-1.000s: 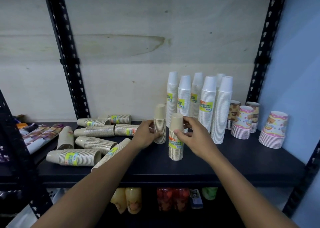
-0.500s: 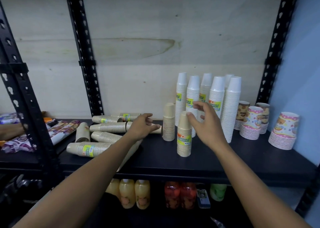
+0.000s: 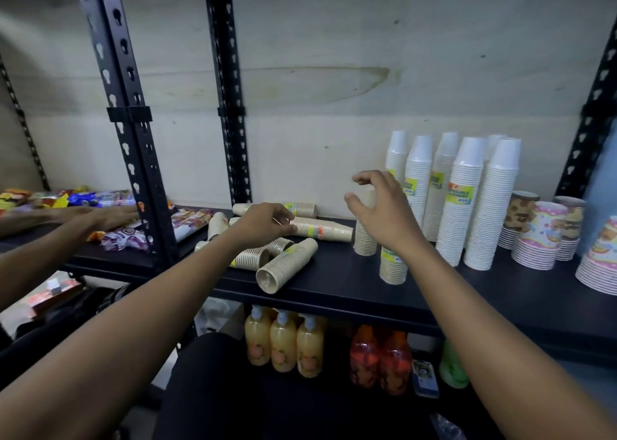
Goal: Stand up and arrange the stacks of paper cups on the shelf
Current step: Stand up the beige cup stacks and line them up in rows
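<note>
PAPER CUPS, MID-SORT: At centre frame, a tan paper-cup stack lying on its side [image 3: 325, 232] runs left to right along the black metal shelf [image 3: 334, 279]. Its left end sits under the left hand [image 3: 263, 224], the nearer one, whose fingers curl over it; whether they grip it cannot be told. The right hand [image 3: 384, 212], slack and empty, hovers before the upright tan stacks [image 3: 394, 267]. The writing on the yellow-green labels [image 3: 460, 195] is too blurred to read.

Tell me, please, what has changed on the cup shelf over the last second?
The right hand let go of the front tan stack and rose clear, holding nothing. The left hand left the rear tan stack, moved left and now grips a lying tan stack. Both standing tan stacks, the white stacks and the patterned cups stayed put.
</note>
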### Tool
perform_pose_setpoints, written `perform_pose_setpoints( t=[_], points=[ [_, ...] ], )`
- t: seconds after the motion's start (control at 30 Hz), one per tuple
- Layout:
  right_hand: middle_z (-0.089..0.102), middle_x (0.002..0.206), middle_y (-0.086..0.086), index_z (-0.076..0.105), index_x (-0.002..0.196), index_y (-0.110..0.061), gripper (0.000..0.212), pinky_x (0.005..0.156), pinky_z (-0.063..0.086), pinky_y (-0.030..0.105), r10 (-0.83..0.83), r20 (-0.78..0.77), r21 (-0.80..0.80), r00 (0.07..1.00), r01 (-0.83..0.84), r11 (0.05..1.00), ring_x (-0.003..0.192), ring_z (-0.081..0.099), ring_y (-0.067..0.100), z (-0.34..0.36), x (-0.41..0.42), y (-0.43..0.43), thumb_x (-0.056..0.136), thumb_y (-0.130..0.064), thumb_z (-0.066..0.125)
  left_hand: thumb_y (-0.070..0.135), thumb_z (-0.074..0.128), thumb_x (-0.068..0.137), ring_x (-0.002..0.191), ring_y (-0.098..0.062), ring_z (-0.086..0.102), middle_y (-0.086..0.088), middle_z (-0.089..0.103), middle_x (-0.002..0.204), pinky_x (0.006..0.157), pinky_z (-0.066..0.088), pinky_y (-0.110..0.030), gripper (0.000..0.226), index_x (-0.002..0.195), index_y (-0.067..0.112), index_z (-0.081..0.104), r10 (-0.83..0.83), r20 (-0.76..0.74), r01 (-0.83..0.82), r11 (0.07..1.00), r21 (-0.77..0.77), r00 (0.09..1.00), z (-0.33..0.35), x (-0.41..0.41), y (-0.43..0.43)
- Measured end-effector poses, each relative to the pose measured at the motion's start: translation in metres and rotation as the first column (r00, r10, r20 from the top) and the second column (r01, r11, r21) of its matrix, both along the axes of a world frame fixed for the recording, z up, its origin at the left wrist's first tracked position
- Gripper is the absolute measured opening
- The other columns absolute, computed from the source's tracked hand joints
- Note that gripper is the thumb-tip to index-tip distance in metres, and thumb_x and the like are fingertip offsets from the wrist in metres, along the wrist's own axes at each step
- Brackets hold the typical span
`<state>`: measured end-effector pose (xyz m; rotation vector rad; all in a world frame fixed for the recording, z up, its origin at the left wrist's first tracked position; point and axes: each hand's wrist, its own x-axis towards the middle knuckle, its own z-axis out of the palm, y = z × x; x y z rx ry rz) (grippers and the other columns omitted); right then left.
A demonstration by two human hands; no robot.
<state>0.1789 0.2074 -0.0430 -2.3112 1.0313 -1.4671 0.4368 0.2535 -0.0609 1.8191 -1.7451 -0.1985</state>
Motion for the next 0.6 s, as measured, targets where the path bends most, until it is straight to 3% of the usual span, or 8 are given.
perform_pose_setpoints(
  t=[0.1, 0.27, 0.4, 0.6],
  points=[
    [0.055, 0.126, 0.002, 0.059, 0.125, -0.021, 0.036, 0.106, 0.037, 0.027, 0.016, -0.120, 0.098, 0.993, -0.005, 0.995, 0.124, 0.050, 0.017, -0.015, 0.023, -0.013, 0.092, -0.032, 0.066, 0.042, 0.075, 0.087, 0.090, -0.001, 0.067, 0.016, 0.070, 0.096, 0.083, 0.051, -0.025, 0.024, 0.106, 0.028, 0.070, -0.067, 0.120, 0.065, 0.998, 0.024, 0.991, -0.002, -0.003, 0.024],
    [0.049, 0.138, 0.011, 0.051, 0.138, -0.018, 0.044, 0.110, 0.037, 0.039, -0.003, -0.364, 0.229, 0.931, 0.093, 0.969, 0.131, 0.045, 0.030, -0.037, 0.056, -0.044, 0.095, -0.024, 0.059, 0.054, 0.068, 0.088, 0.099, -0.012, 0.060, 0.006, 0.060, 0.105, 0.091, 0.050, -0.032, 0.036, 0.114, 0.028, 0.071, -0.106, 0.339, 0.081, 0.993, 0.089, 0.935, -0.012, -0.008, 0.034],
    [0.041, 0.145, 0.013, 0.039, 0.150, -0.019, 0.057, 0.110, 0.037, 0.042, -0.002, -0.539, 0.259, 0.842, 0.168, 0.951, 0.135, 0.040, 0.034, -0.050, 0.083, -0.062, 0.095, -0.016, 0.054, 0.055, 0.065, 0.089, 0.109, -0.022, 0.058, -0.003, 0.057, 0.120, 0.094, 0.048, -0.038, 0.047, 0.124, 0.024, 0.064, -0.080, 0.387, 0.024, 0.989, 0.148, 0.919, -0.018, -0.015, 0.024],
    [0.037, 0.146, 0.015, 0.030, 0.155, -0.024, 0.071, 0.108, 0.039, 0.045, -0.015, -0.678, 0.231, 0.735, 0.232, 0.945, 0.134, 0.040, 0.036, -0.054, 0.104, -0.088, 0.092, -0.016, 0.060, 0.061, 0.071, 0.080, 0.108, -0.027, 0.059, -0.002, 0.052, 0.122, 0.093, 0.052, -0.045, 0.056, 0.123, 0.027, 0.060, -0.033, 0.396, -0.032, 0.987, 0.157, 0.918, -0.027, -0.018, 0.012]
  ],
)
